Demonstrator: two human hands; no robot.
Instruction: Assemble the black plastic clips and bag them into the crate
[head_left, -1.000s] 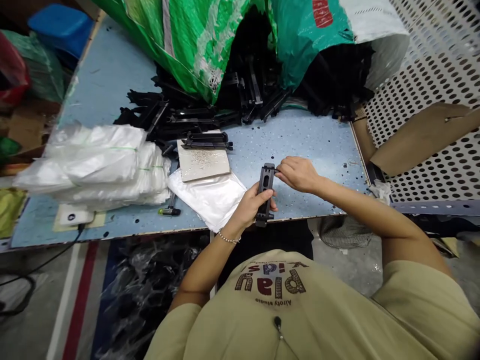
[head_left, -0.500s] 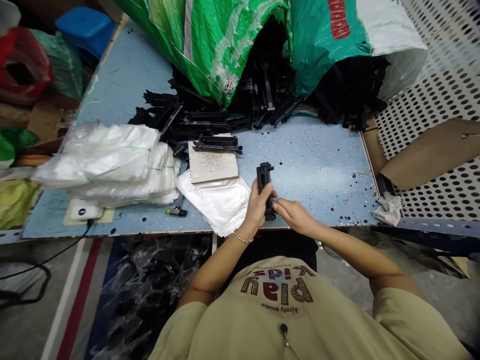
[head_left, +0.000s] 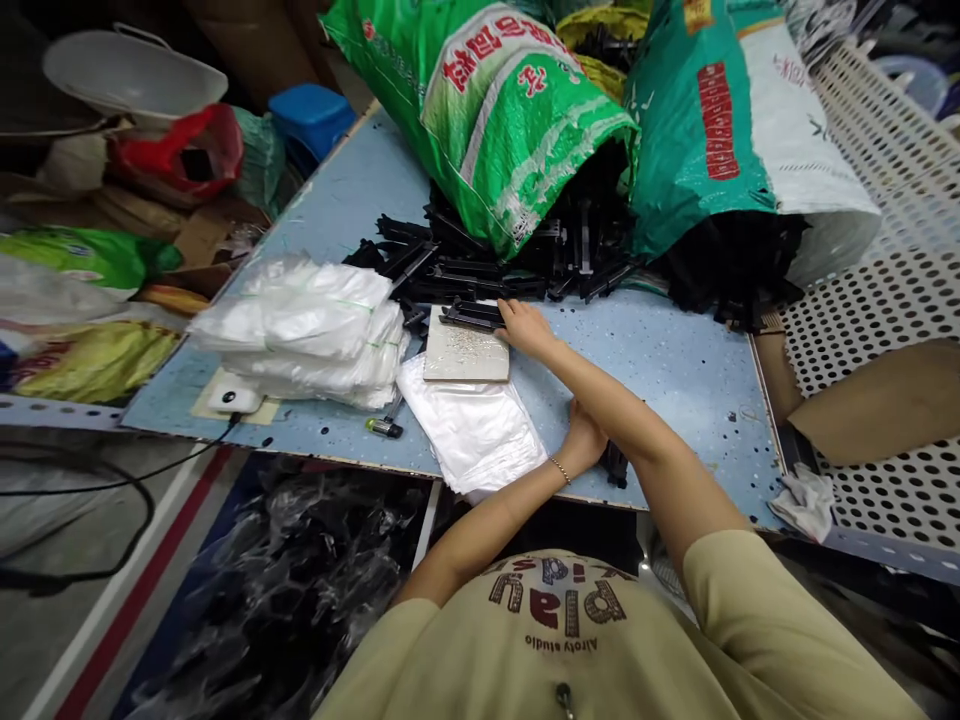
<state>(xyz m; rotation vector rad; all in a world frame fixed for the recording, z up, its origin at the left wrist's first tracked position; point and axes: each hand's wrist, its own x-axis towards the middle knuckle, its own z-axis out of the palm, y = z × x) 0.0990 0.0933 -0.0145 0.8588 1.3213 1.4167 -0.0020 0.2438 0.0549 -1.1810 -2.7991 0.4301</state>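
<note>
My right hand (head_left: 527, 328) is stretched across the table, its fingers closed on the right end of a long black plastic part (head_left: 472, 314) lying on a small pale board (head_left: 465, 352). Close to the table's front edge, my left hand (head_left: 583, 438) is wrapped round another black plastic part (head_left: 616, 466). My right forearm covers some of that part and the left fingers. Beneath the board's near edge lies a stack of white plastic bags (head_left: 491, 430).
Bundled clear bags (head_left: 300, 310) lie left, behind a small cutter-like tool (head_left: 384, 428) and a white device (head_left: 234, 396) with a cable. Black parts spill from a green sack (head_left: 480, 120) and a teal-white sack (head_left: 675, 130). A perforated panel (head_left: 900, 440) borders the right.
My right hand has left the part held in front of me and reached forward to the parts on the board. My left hand has moved right, keeping its part. The view has shifted.
</note>
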